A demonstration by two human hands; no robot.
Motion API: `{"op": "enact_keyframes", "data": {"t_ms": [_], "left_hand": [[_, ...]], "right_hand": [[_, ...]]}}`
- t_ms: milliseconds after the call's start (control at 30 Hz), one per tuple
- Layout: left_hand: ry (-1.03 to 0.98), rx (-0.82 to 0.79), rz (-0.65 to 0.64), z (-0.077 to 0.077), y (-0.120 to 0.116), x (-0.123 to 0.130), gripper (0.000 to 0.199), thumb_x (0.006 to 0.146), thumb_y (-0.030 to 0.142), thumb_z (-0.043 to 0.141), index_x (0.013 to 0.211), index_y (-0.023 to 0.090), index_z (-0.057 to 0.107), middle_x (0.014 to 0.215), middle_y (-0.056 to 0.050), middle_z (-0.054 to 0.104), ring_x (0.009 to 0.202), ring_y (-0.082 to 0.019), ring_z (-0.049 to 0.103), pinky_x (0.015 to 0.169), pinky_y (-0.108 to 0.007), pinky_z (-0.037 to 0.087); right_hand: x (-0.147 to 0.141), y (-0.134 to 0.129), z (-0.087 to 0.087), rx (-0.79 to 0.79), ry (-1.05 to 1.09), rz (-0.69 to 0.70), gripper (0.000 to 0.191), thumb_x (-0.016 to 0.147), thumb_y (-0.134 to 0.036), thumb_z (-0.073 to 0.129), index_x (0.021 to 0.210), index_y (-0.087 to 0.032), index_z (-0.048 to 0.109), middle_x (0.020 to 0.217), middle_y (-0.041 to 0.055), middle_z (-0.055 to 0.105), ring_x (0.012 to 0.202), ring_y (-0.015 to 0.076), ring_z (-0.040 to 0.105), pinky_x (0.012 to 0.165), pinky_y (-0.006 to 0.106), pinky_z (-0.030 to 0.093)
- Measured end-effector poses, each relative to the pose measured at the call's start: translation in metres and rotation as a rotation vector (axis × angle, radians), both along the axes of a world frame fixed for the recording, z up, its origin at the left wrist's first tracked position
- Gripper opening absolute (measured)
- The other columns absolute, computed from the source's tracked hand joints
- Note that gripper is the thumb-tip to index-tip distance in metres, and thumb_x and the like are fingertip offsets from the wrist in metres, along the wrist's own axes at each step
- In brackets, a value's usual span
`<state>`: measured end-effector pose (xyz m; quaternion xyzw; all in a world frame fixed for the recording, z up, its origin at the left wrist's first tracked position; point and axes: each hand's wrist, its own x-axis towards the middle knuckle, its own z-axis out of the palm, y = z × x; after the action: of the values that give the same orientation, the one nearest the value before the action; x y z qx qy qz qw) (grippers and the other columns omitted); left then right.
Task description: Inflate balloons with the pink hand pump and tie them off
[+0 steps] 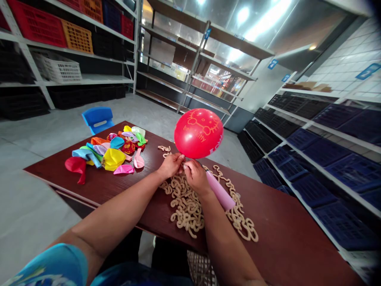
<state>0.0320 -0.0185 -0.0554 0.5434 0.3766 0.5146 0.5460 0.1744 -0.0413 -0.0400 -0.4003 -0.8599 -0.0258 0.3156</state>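
Observation:
An inflated red balloon point(198, 133) with a printed cartoon cat stands above the dark brown table point(282, 238). My left hand point(171, 165) and my right hand point(195, 174) meet at its neck, fingers pinched around it. A pink hand pump point(220, 193) lies just right of my right wrist. Under and around both hands sprawls a heap of beige plastic chain links point(190, 206). A pile of flat balloons in several colours point(110, 155) lies on the table to the left of my left hand.
A blue plastic chair point(98, 118) stands beyond the table's far left corner. Metal shelving with red, orange, white and black crates point(62, 39) lines the left wall. Shelves of dark blue crates point(327, 167) run along the right.

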Motion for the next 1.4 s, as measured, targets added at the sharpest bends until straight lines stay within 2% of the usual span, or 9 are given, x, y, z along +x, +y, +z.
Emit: {"op": "enact_keyframes", "data": {"t_ms": [167,267,433,667,800,900,1000,1167,1400], "left_hand": [[0.130,0.193,0.085,-0.003,0.006,-0.005,0.023,0.077,0.026,0.055,0.057,0.016,0.054,0.051,0.001,0.048,0.050,-0.010,0.040,0.048,-0.020,0.029],[0.105,0.216,0.106,-0.003,0.009,-0.008,0.019,0.076,0.022,0.056,0.057,0.017,0.058,0.057,0.000,0.050,0.057,-0.012,0.042,0.054,-0.020,0.031],[-0.053,0.151,0.221,-0.004,0.014,-0.011,0.020,0.074,0.015,0.057,0.054,0.018,0.057,0.055,-0.002,0.047,0.058,-0.014,0.041,0.053,-0.021,0.031],[-0.126,0.041,0.196,-0.001,0.011,-0.006,0.019,0.073,0.015,0.056,0.054,0.016,0.054,0.053,-0.001,0.048,0.051,-0.011,0.039,0.047,-0.020,0.028],[-0.431,-0.231,0.008,-0.001,0.005,0.000,0.022,0.076,0.024,0.051,0.057,0.016,0.044,0.046,0.004,0.035,0.036,-0.006,0.024,0.037,-0.019,0.016],[-0.567,-0.347,-0.122,0.001,0.004,0.001,0.023,0.076,0.028,0.049,0.059,0.017,0.038,0.045,0.007,0.027,0.032,-0.003,0.017,0.034,-0.018,0.010],[-0.691,-0.445,-0.195,0.005,0.007,-0.004,0.021,0.074,0.027,0.050,0.061,0.017,0.037,0.047,0.008,0.025,0.031,-0.002,0.016,0.034,-0.016,0.007],[-0.835,-0.544,-0.230,0.010,0.010,-0.013,0.022,0.077,0.021,0.046,0.060,0.016,0.034,0.048,0.008,0.019,0.031,-0.001,0.015,0.034,-0.015,0.005],[-0.943,-0.640,-0.546,0.013,0.000,-0.015,0.016,0.077,0.015,0.045,0.064,0.015,0.035,0.053,0.007,0.022,0.033,-0.001,0.019,0.033,-0.014,0.009]], "right_hand": [[-0.001,-0.001,-0.002,-0.128,0.268,0.022,0.018,0.084,-0.029,0.043,0.090,-0.020,0.057,0.085,0.0053,0.061,0.082,0.0160,0.055,0.077,0.030,0.042],[-0.001,0.001,0.000,-0.335,0.610,-0.003,0.017,0.079,-0.034,0.052,0.086,-0.020,0.057,0.074,0.0003,0.062,0.060,0.0114,0.054,0.059,0.025,0.043],[-0.004,-0.002,0.023,-0.518,1.028,0.009,0.023,0.074,-0.037,0.059,0.086,-0.017,0.055,0.069,-0.0007,0.062,0.038,0.0038,0.037,0.036,0.019,0.027],[-0.054,0.010,0.069,-0.429,0.734,0.145,0.019,0.078,-0.036,0.053,0.089,-0.021,0.058,0.065,-0.0014,0.061,0.044,0.0078,0.048,0.045,0.023,0.041],[-0.082,0.028,0.089,-0.337,0.468,0.197,0.027,0.081,-0.033,0.049,0.107,-0.027,0.053,0.100,0.0014,0.062,0.049,0.0064,0.052,0.053,0.024,0.046],[-0.086,0.019,0.095,-0.284,0.586,0.252,0.035,0.085,-0.036,0.043,0.119,-0.030,0.042,0.117,0.0032,0.054,0.052,0.0053,0.053,0.052,0.023,0.046],[-0.075,-0.003,0.082,-0.298,0.784,0.214,0.029,0.087,-0.042,0.037,0.108,-0.026,0.048,0.099,0.0032,0.062,0.054,0.0073,0.055,0.050,0.021,0.045],[-0.043,-0.008,0.023,-0.422,0.851,0.053,0.029,0.086,-0.042,0.039,0.075,-0.019,0.052,0.053,-0.0035,0.054,0.040,0.0075,0.047,0.042,0.020,0.038],[-0.022,0.026,-0.027,-0.465,0.825,-0.125,0.029,0.079,-0.043,0.046,0.075,-0.018,0.060,0.072,0.0008,0.062,0.069,0.0138,0.056,0.062,0.025,0.047]]}}
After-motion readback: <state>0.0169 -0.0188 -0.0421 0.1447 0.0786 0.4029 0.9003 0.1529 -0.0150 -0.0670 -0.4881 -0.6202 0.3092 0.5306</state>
